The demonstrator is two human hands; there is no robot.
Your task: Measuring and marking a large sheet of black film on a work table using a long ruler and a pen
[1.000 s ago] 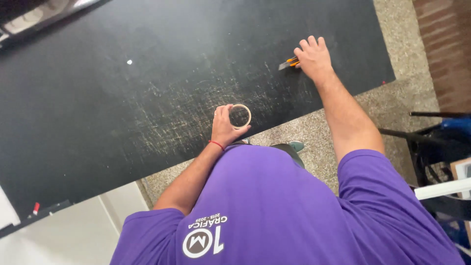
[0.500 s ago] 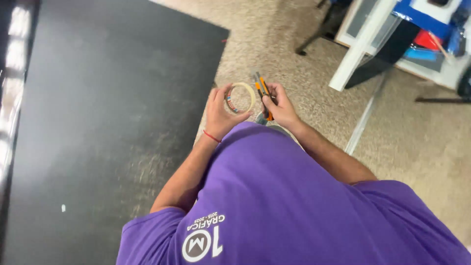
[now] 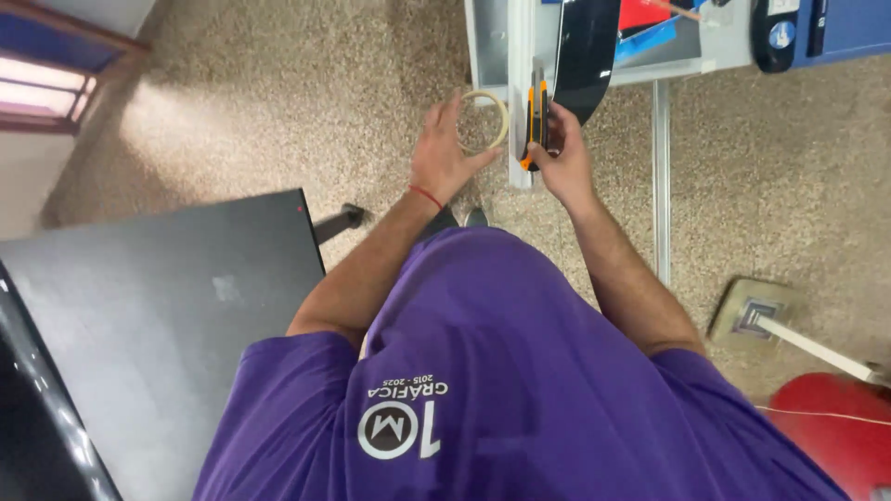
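My left hand (image 3: pixel 444 156) grips a thin beige roll of tape (image 3: pixel 485 121), held up in front of my chest. Beside it, my right hand (image 3: pixel 560 158) is closed around an orange and black utility knife (image 3: pixel 535 119) that points away from me. The two hands are close together, almost touching. My purple shirt fills the lower middle of the view.
A black table top (image 3: pixel 176 306) lies at the lower left. Ahead stands a white metal table (image 3: pixel 594 65) with a black curved sheet (image 3: pixel 587 51) and blue and red items on it. A red round object (image 3: pixel 831 422) sits at the lower right on the speckled floor.
I have turned away from the black table toward the white table. My right hand picked up the knife and came in next to the left hand, which kept hold of the tape roll.
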